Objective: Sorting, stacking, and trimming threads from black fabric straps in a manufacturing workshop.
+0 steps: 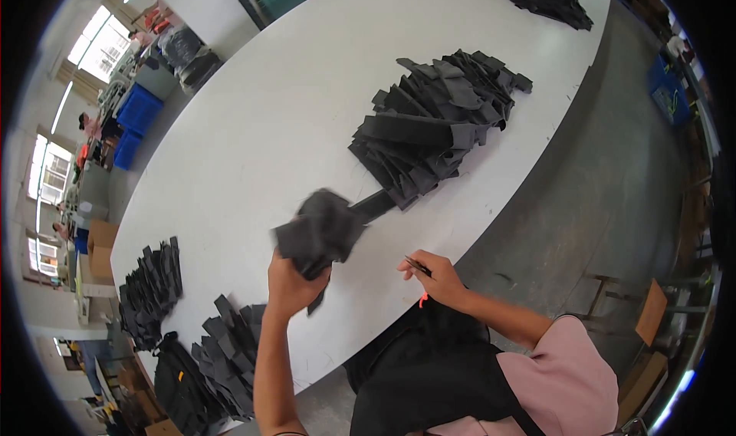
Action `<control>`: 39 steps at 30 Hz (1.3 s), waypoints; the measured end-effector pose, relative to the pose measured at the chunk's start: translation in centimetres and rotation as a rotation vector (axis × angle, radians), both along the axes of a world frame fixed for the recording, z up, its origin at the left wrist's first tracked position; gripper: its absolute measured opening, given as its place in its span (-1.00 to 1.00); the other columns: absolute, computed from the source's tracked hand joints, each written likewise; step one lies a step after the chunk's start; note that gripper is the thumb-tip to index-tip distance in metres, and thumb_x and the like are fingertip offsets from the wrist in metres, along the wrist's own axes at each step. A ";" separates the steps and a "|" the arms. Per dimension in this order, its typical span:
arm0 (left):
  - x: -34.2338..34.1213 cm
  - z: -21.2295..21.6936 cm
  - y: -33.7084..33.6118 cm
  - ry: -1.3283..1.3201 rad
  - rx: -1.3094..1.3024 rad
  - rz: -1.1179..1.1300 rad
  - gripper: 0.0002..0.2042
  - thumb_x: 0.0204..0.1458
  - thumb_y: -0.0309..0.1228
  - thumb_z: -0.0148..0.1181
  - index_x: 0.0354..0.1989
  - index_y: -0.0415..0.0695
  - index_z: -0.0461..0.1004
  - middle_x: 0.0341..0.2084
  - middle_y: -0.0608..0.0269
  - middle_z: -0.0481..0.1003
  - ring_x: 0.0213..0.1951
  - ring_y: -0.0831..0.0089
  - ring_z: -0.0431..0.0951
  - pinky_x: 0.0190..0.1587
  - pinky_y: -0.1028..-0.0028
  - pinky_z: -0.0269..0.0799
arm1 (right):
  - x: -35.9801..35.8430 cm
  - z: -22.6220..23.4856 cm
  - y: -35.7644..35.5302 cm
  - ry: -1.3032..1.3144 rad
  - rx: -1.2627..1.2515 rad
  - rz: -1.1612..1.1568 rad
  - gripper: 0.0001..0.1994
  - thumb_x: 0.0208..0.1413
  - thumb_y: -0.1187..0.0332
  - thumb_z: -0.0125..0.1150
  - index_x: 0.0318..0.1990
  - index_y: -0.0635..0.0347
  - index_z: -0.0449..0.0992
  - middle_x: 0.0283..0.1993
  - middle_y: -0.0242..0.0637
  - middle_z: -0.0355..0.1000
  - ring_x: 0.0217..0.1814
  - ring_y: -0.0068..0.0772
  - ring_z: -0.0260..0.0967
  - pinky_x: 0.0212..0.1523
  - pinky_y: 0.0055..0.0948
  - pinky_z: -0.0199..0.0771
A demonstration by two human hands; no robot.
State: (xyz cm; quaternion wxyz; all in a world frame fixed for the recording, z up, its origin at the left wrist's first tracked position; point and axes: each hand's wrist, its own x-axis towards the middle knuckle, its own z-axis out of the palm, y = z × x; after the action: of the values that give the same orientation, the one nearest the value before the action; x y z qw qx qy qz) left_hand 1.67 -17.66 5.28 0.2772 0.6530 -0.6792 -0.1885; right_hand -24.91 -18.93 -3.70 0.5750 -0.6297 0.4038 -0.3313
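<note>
A: Item one, nearest?

B: Right hand (438,279), grip pinched on a thin dark tool (418,266) with an orange end, resting at the white bench (253,129) edge, ready for use.

A: Item two?

B: Left hand (290,282), grip closed on a bunched dark grey fabric piece (320,230), lifted off the bench for handling.

A: Beyond?

B: Fanned stack of dark grey fabric pieces (433,121), within reach as stock.

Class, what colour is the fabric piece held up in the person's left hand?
Dark grey, nearly black, the fabric piece in the left hand; seen in the head view.
</note>
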 end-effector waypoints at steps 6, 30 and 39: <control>-4.4 -4.1 -10.8 -0.910 -0.115 -0.270 -0.19 -0.21 -0.54 0.15 0.29 0.14 -0.05 0.29 0.19 -0.06 0.31 0.15 -0.12 0.18 -0.21 -0.25 | -2.0 -1.5 1.6 -0.016 -0.054 -0.132 -0.84 0.02 0.58 -0.04 -0.28 0.22 0.47 -0.44 -0.29 0.44 -0.46 -0.47 0.39 -0.39 -0.53 0.30; -11.8 -10.2 -12.8 0.440 0.365 0.759 0.10 -0.35 0.06 0.38 0.33 0.07 -0.26 0.32 -0.07 -0.34 0.33 0.02 -0.29 0.28 0.10 -0.20 | -22.4 -0.3 -42.7 1.000 -0.279 -0.634 -0.62 0.05 0.11 -0.04 -0.02 0.06 0.42 0.02 -0.15 0.37 0.10 -0.14 0.28 -0.01 -0.07 0.30; -12.8 -11.4 -14.7 0.437 0.175 0.579 0.09 -0.40 0.02 0.41 0.32 -0.02 -0.15 0.29 -0.16 -0.23 0.31 -0.04 -0.20 0.26 0.04 -0.21 | -15.6 -4.9 -42.5 0.643 -0.308 -0.234 -0.66 0.01 0.38 -0.14 -0.04 0.15 0.41 -0.06 0.01 0.39 0.05 0.02 0.29 -0.02 -0.17 0.26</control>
State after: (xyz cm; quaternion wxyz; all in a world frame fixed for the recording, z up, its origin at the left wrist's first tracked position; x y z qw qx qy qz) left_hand -11.10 -32.38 -6.07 0.4005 0.7837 -0.3725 -0.2946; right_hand -40.48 -61.44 -8.56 0.2759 -0.7303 0.5782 -0.2369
